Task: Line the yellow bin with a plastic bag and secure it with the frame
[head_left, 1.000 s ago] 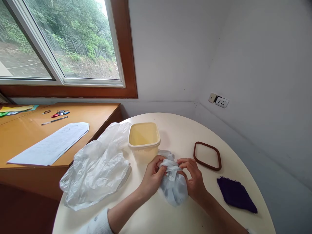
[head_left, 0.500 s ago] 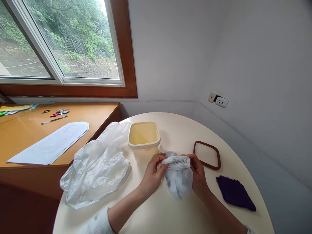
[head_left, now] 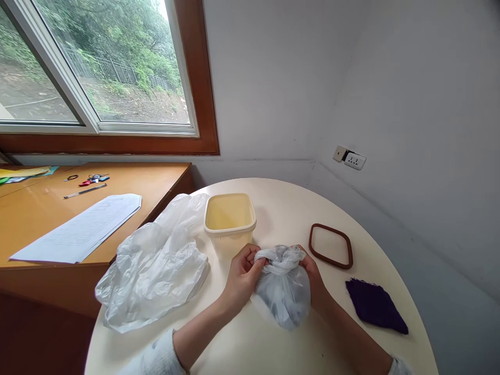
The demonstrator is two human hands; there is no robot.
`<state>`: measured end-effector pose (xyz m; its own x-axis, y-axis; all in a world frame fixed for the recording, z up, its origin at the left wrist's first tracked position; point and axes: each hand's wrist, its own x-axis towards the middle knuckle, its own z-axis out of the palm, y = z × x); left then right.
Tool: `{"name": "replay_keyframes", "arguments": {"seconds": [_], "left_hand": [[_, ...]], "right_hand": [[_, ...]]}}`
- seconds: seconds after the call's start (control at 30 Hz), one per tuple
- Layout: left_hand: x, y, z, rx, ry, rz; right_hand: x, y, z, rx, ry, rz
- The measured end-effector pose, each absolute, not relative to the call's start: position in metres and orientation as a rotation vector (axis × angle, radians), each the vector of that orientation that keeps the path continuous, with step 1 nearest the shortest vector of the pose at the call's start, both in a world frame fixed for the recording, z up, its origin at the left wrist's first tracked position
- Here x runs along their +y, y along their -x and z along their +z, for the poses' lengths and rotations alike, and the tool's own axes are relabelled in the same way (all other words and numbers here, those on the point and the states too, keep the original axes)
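A white translucent plastic bag (head_left: 284,294) with something greyish inside is held over the near part of the table. Its twisted neck is stretched between both hands. My left hand (head_left: 242,276) pinches the left end of the neck between thumb and fingers. At the right end, my right hand (head_left: 314,276) grips the bag, its fingertips partly hidden behind the plastic. Just beyond my left hand stands a pale yellow plastic tub (head_left: 230,226) without a lid. What the bag contains cannot be made out.
A large crumpled white plastic bag (head_left: 156,271) covers the left of the round table (head_left: 285,195). On the right lie a brown rounded frame (head_left: 350,252) and a dark purple cloth (head_left: 375,304). Papers (head_left: 84,226), a pen (head_left: 85,191) and keys (head_left: 94,178) rest on the wooden desk (head_left: 156,177).
The bag's neck has been drawn tighter into a knot-like gather, and its body now hangs rounder and slightly lower. Both hands still grip its ends.
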<state>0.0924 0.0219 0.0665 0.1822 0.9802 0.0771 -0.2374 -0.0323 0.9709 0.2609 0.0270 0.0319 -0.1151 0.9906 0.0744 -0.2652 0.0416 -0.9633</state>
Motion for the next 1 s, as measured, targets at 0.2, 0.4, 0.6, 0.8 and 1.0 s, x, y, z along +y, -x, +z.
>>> {"name": "replay_keyframes", "arguments": {"seconds": [0.2, 0.4, 0.6, 0.8, 1.0], "left_hand": [[0.025, -0.089, 0.068, 0.926, -1.184, 1.237], [0.024, -0.091, 0.067, 0.904, -1.171, 1.201], [0.023, -0.09, 0.067, 0.836, -1.086, 1.19], [0.022, -0.088, 0.07, 0.755, -0.898, 1.123], [0.021, -0.088, 0.07, 0.652, -0.949, 1.057]], "right_hand": [[0.019, -0.262, 0.043, -1.483, 0.852, 1.134], [0.02, -0.262, 0.034, -1.4, 0.827, 1.155], [0.025, -0.264, 0.024, -1.162, 0.913, 1.253], [0.027, -0.26, 0.021, -0.951, 0.944, 1.294], [0.028, -0.257, 0.023, -0.801, 0.925, 1.468]]}}
